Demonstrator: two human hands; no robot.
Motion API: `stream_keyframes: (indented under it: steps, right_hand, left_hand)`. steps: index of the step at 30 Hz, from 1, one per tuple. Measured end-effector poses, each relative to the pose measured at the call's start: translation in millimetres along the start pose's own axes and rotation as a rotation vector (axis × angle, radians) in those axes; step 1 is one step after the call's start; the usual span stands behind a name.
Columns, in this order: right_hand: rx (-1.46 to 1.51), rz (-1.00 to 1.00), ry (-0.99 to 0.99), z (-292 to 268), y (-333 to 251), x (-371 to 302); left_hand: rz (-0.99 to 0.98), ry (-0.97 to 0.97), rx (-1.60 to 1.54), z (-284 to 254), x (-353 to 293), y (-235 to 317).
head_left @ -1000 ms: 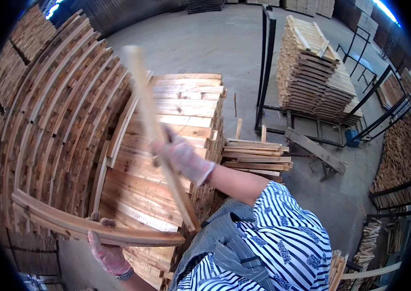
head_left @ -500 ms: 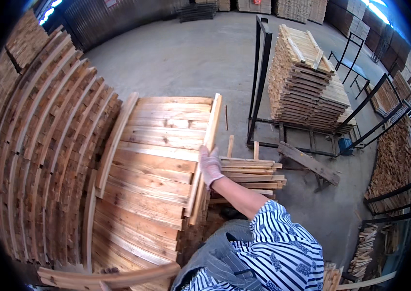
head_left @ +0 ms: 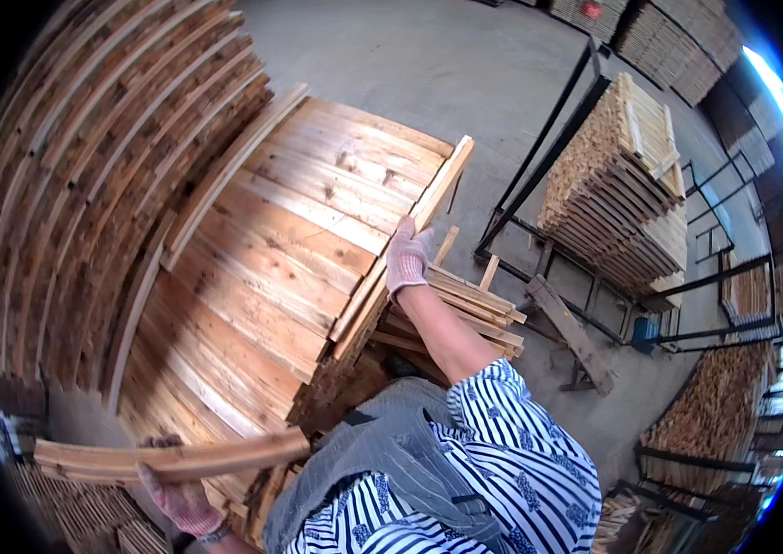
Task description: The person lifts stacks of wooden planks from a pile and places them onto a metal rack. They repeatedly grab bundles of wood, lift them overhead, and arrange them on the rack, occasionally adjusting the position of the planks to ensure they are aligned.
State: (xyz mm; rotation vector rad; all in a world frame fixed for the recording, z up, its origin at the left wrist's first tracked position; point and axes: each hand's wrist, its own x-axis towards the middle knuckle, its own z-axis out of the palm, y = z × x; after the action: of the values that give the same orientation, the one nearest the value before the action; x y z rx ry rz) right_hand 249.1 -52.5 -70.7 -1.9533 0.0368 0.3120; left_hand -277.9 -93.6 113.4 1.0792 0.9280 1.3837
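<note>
My right hand [head_left: 407,257], in a pale pinkish knit glove, is closed around a narrow wooden strip [head_left: 442,183]. This strip lies along the right edge of a broad layer of planks [head_left: 271,231] laid side by side on a stack. At the lower left, my left hand [head_left: 179,489], gloved too, grips a separate wooden board [head_left: 225,455] from below, its fingertips showing above the board's far edge. That board is held over the near end of the planks. Another long strip [head_left: 234,175] runs along the layer's left edge.
Tall stacked lumber [head_left: 105,185] stands close on the left. Loose strips [head_left: 474,309] lie to the right of the planks, beside a tilted wooden bench [head_left: 569,332]. Beyond is a black metal frame [head_left: 539,148] with a stack of boards [head_left: 613,185].
The view has turned, so the scene appears rotated. My left hand and more of its board now show at the lower left. The right hand stays on the edge strip.
</note>
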Motion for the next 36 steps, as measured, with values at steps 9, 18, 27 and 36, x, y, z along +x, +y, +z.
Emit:
stream_keyframes:
  steps: [9,18,27,36]
  right_hand:
    - [0.444,0.111,-0.198,-73.8,-11.5,-1.2]
    - [-0.034,0.041,-0.048,-10.0,-12.2,3.3]
    - [0.351,0.135,0.085,-142.4,47.9,50.8]
    - [-0.101,0.069,0.020,16.2,42.6,52.5]
  left_hand:
    - [-0.156,0.101,-0.416,33.2,-12.3,-9.6]
    - [-0.258,0.021,-0.378,53.5,-2.1,-28.4]
    - [-0.225,0.134,-0.149,65.8,-1.4,-35.3]
    - [-0.268,0.042,-0.148,51.7,20.3,-42.6]
